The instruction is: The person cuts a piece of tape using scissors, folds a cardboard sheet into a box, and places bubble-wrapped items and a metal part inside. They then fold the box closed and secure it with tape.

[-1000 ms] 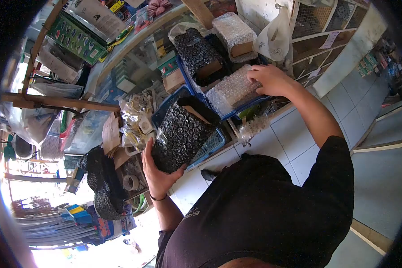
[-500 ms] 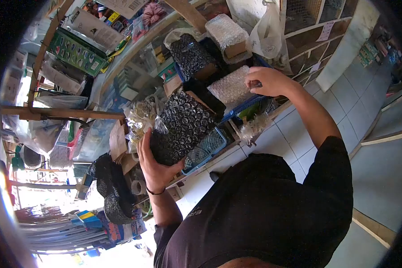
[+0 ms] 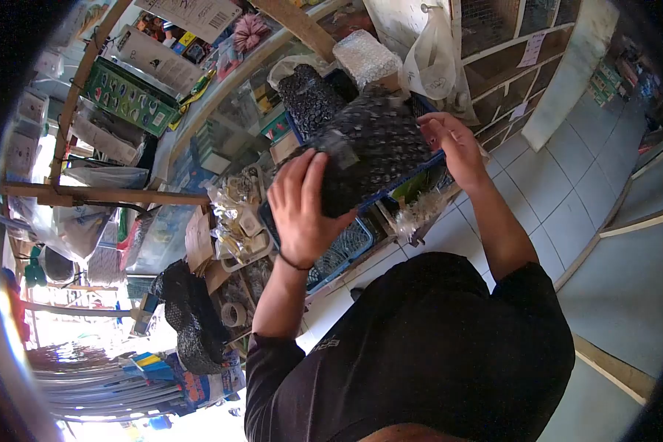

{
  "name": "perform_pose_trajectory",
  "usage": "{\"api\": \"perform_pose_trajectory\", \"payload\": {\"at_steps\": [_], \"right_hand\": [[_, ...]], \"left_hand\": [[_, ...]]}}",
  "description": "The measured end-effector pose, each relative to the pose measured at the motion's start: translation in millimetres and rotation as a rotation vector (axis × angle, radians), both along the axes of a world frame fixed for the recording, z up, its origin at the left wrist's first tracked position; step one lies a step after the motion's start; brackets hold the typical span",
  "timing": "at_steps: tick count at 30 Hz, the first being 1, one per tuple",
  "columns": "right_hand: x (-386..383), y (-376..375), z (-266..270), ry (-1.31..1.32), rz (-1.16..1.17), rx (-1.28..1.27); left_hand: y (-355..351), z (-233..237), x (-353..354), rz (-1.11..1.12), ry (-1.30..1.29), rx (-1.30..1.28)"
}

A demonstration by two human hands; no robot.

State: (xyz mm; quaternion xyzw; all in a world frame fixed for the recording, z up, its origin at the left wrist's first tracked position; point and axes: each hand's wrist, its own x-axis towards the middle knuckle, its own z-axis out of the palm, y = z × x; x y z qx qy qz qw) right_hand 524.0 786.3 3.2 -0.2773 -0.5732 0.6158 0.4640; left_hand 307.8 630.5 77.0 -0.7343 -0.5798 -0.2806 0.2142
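Observation:
My left hand [image 3: 300, 210] grips the near left end of a package wrapped in black bubble wrap [image 3: 379, 144], fingers over its top and thumb along its lower side. The package is slanted above a blue basket [image 3: 392, 188] and slightly blurred. By its right end is my right hand [image 3: 457, 153], with fingers curled at the basket's edge. What those fingers hold, if anything, is hidden. A second black-wrapped package [image 3: 306, 96] and a clear bubble-wrapped box [image 3: 366, 57] lie at the far side of the basket.
A tray of small bagged parts [image 3: 239, 221] sits left of my left hand, above a tape roll [image 3: 232, 313]. Wooden beams [image 3: 125, 195] frame the glass counter. A white plastic bag [image 3: 431, 62] hangs at the back beside shelves.
The black-wrapped package has moved right and up with my left hand, now covering the clear-wrapped package that was under my right hand. My right hand has shifted slightly right, its fingers less tightly closed.

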Motion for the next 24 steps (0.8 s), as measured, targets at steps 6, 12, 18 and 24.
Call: {"api": "perform_pose_trajectory", "payload": {"at_steps": [6, 12, 18, 24], "right_hand": [[1.2, 3.4, -4.4, 0.086, -0.048, 0.089], [-4.6, 0.4, 12.8, -0.139, -0.158, -0.006], [-17.8, 25.9, -19.9, -0.213, -0.183, -0.103], [-24.9, 50.3, -64.6, -0.227, -0.268, -0.076]], "left_hand": [[27.1, -27.9, 15.9, 0.021, 0.107, 0.040], [47.3, -55.0, 14.7, 0.022, 0.087, 0.049], [64.3, -84.2, 18.6, -0.013, 0.100, 0.105], [61.9, -77.7, 13.6, -0.117, 0.032, -0.020]]}}
